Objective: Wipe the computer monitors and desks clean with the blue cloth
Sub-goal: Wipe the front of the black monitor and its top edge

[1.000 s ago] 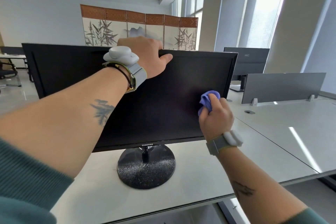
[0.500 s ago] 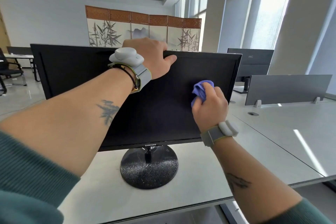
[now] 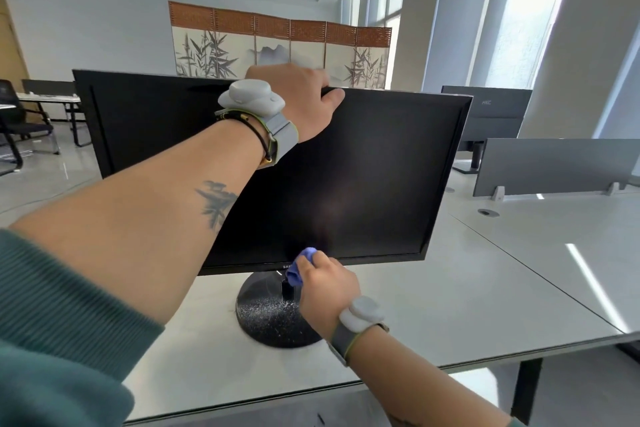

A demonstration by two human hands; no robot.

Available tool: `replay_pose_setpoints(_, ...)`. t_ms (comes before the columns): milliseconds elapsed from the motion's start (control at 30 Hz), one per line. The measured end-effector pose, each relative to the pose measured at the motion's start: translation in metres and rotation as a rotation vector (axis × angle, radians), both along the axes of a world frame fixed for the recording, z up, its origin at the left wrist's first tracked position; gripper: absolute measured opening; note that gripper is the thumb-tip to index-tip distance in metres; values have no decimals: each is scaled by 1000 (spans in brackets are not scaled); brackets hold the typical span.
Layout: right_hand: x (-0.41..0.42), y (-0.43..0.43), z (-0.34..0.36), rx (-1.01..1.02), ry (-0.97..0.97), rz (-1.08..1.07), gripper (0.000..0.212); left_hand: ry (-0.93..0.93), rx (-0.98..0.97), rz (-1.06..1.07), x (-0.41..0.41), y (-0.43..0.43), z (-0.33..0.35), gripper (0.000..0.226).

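Observation:
A black monitor stands on a round dusty base on the white desk. My left hand grips the monitor's top edge, fingers curled over the back. My right hand holds a bunched blue cloth against the lower bezel of the screen, just above the stand. Most of the cloth is hidden inside the fist.
A second dark monitor and a grey desk divider stand on the adjoining desk to the right. A folding screen with bamboo paintings lines the far wall. An office chair sits at far left.
My right hand has swept the blue cloth down from the screen's upper right area to its bottom edge near the middle. The left hand stays on the top edge.

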State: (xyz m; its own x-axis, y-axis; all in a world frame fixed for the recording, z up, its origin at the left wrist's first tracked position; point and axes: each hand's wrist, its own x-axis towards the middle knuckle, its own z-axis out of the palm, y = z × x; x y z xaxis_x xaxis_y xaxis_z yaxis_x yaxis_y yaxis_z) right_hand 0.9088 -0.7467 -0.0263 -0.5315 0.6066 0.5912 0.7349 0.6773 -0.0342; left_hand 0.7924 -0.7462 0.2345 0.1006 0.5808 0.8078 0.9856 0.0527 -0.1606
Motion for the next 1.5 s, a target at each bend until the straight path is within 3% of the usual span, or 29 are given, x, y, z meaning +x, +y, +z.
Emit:
replay_pose_setpoints(200, 32, 4, 16, -136, -63, -191, 32, 51, -23, 2, -6, -1, -3, 38)
replay_pose_setpoints(300, 3, -10, 18, -202, -31, -97, 26, 116, -40, -13, -14, 3, -6, 42)
replay_pose_setpoints(433, -40, -27, 18, -172, -113, -4, 40, 221, -43, -54, -29, -11, -6, 46)
replay_pose_setpoints(633, -19, -13, 12, -155, -115, -133, 42, 75, 171, 8, -116, -72, -45, 52)
replay_pose_setpoints(667, -21, -14, 12, -164, -116, -135, 40, -26, 263, 57, -134, -86, -60, 54)
replay_pose_setpoints(733, -28, -16, 13, -168, -121, -113, 35, -532, 363, 94, -161, -106, -94, 58)
replay_pose_setpoints(833, -66, -35, 18, -194, -160, -26, 34, -1512, 48, -1, -197, -125, -150, 55)
replay_pose_setpoints(900, -98, -47, 21, -229, -180, 26, 38, -1763, -147, -134, -191, -126, -179, 55)
replay_pose_setpoints(1033, -155, -73, 20, -237, -242, 149, 50, -1858, -97, -134, -173, -119, -193, 35)
replay_pose_setpoints(1133, -145, -70, 15, -195, -305, 126, 61, -1827, -109, -120, -176, -113, -198, 30)
replay_pose_setpoints(1333, -74, -51, 8, -190, -365, -127, 68, -1688, -248, -94, -198, -110, -216, 77)
replay_pose_setpoints(1500, -154, -75, 6, -206, -298, 76, 67, -1602, -237, -96, -200, -108, -218, 84)
